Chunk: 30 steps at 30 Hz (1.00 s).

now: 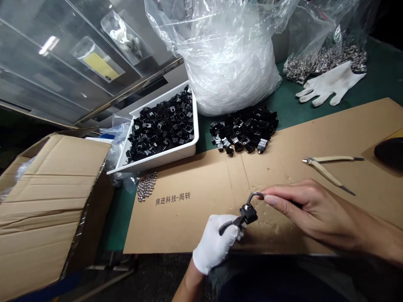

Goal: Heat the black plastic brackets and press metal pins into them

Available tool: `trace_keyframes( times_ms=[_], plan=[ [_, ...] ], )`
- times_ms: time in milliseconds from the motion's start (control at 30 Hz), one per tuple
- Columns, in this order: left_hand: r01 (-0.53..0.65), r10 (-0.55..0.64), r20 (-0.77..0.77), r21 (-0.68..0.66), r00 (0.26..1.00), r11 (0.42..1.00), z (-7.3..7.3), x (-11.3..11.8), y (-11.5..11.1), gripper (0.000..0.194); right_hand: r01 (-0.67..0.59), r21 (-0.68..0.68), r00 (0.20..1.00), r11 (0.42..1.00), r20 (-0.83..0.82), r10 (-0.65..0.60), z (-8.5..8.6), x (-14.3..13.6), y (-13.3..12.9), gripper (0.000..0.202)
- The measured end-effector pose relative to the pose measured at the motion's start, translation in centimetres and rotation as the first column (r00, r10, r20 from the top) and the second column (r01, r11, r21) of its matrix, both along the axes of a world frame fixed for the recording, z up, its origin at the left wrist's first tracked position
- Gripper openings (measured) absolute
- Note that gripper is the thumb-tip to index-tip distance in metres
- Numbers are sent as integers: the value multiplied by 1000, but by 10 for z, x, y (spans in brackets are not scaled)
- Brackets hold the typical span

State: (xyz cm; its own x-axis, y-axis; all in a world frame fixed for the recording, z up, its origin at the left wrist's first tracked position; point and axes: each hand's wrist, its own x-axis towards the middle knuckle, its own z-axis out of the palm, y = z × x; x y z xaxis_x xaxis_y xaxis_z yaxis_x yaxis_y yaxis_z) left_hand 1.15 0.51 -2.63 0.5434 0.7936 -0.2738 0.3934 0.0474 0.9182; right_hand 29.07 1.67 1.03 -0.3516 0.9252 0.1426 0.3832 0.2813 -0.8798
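left hand (212,243): wears white glove; comes in from bottom edge; fingers wrapped around dark tool (232,225), thumb pressed along it
dark tool: points up and right out of left hand; tip meets black block (248,213); exact type unclear, partly hidden by glove
black block: sits at tip of dark tool, between both hands, just above near part of cardboard sheet (195,228); tilted; silvery piece at top, under bent rod (251,198)
bent rod: metal; rises from top of black block, then curves right to fingertips of right hand (317,212)
right hand: bare; comes in from right edge; pinches far end of bent rod between thumb and index finger; other fingers curled, mostly hidden
cream-handled pliers (333,159): lie on cardboard sheet, beyond right hand; handles spread, head toward left
loose black parts (245,130): heaped at far edge of cardboard sheet, partly on green table (283,110)
white tray (157,162): full of similar black parts; left of loose heap, slightly tilted
small metal pieces (147,186): clustered on cardboard sheet, just below white tray
large plastic bag (233,71): bulges with clear or whitish contents; stands behind loose heap
bag of metal parts (325,61): at far right of green table; shiny contents
spare white glove (335,84): lies flat, in front of bag of metal parts
cardboard box (40,201): at left, flap folded outward
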Motion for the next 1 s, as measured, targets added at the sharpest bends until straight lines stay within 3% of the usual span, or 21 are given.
trace_keyframes(
  times_ms=[433,600,833,1000],
  plan=[
    [57,-56,-96,6,994,998,4,3,2,61,-49,-62,995,997,87,55,3,9,-8,23],
    [63,-64,-91,-9,994,998,3,3,2,61,-71,-140,996,988,43,77,5,7,-9,28],
    [57,-53,-93,43,994,997,0,2,-1,59,-41,-250,994,967,-110,14,8,3,-11,27],
    [36,-28,-117,69,993,997,-2,1,-3,59,-25,-314,992,949,-128,-17,5,0,-16,31]
  ],
)
